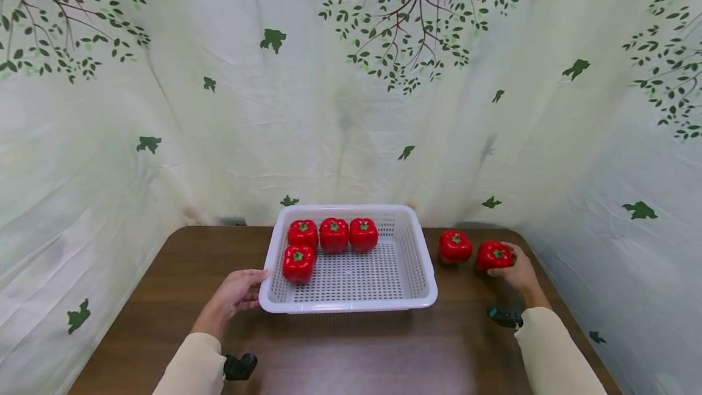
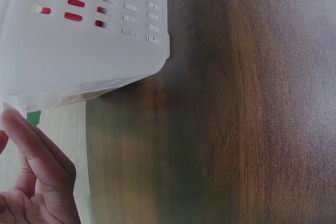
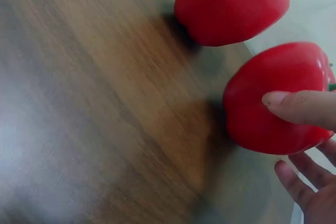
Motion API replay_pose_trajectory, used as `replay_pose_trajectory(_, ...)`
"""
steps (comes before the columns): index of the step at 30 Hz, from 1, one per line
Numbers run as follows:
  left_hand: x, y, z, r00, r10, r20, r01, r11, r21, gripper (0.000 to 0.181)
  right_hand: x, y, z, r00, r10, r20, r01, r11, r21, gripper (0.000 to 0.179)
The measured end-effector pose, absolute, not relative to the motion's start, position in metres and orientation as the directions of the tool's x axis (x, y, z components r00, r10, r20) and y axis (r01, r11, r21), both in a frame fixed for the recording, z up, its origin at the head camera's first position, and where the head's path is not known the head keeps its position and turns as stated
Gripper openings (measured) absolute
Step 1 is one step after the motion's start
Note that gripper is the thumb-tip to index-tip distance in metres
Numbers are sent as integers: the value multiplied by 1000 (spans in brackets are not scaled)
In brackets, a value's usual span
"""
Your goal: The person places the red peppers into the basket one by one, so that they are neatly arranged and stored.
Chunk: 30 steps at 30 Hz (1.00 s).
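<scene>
In the head view, my left hand [image 1: 239, 292] is at the left side of a white plastic basket [image 1: 351, 306], its fingertips touching the rim. The left wrist view shows the fingers [image 2: 39, 153] fairly straight beside the basket's corner. Four-lobed red bell peppers with green stems are about; several of them, such as one bell pepper [image 1: 299, 264], sit in the basket's left and back part. On the right, my right hand [image 1: 518, 270] grips another bell pepper [image 3: 278, 98] at the table, thumb on its near side. A further bell pepper [image 1: 455, 246] stands just left of it.
The brown wooden table [image 1: 351, 352] ends close behind the basket and to the right of my right hand. A pale curtain [image 1: 340, 108] with leaf patterns hangs around it. Each wrist carries a dark strapped device [image 1: 239, 367].
</scene>
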<state>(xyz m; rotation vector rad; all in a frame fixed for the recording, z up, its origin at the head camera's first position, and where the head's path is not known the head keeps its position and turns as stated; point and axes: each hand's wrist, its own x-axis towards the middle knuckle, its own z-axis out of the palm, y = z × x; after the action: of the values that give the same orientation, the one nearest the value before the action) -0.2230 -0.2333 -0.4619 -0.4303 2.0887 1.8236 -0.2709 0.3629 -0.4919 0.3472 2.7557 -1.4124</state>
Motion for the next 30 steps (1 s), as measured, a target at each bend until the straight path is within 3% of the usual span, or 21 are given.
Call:
replay_pose_trajectory(13, -223, -233, -462, -899, -5, -438, -435, 126, 892, 49, -246, 361, -487, -967, 203, -155, 244, 550, -799, 91)
replay_pose_trajectory(30, -224, -235, -462, -900, 4, -436, -432, 116, 894, 50, -226, 344, -469, -976, 188, -109, 189, 484, -855, 91)
